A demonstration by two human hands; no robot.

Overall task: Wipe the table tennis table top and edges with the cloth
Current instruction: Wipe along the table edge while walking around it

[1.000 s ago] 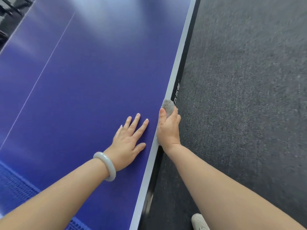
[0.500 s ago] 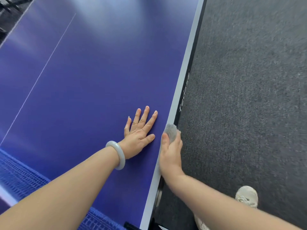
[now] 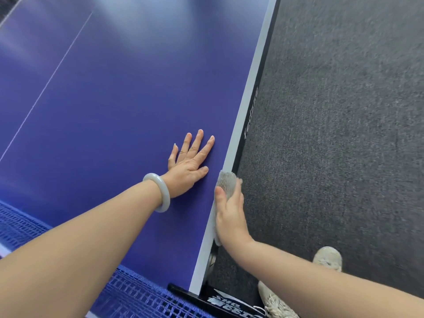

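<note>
The blue table tennis table top (image 3: 128, 106) fills the left of the view, with a white side line and a black side edge (image 3: 251, 125) running up to the right. My right hand (image 3: 230, 214) grips a grey cloth (image 3: 227, 181) folded over that side edge, thumb on the white line, fingers down the outer face. Most of the cloth is hidden under the hand. My left hand (image 3: 190, 161) lies flat on the blue top just left of it, fingers spread, a pale bangle on the wrist.
The blue net (image 3: 137, 297) crosses the bottom left, its black post clamp (image 3: 220, 301) at the table's side. Grey carpet (image 3: 344, 134) covers the floor on the right. My light shoes (image 3: 328, 258) stand on it near the table.
My right hand has slid the cloth along the side edge toward the net. The left hand stays flat beside it, and the net post has come into view.
</note>
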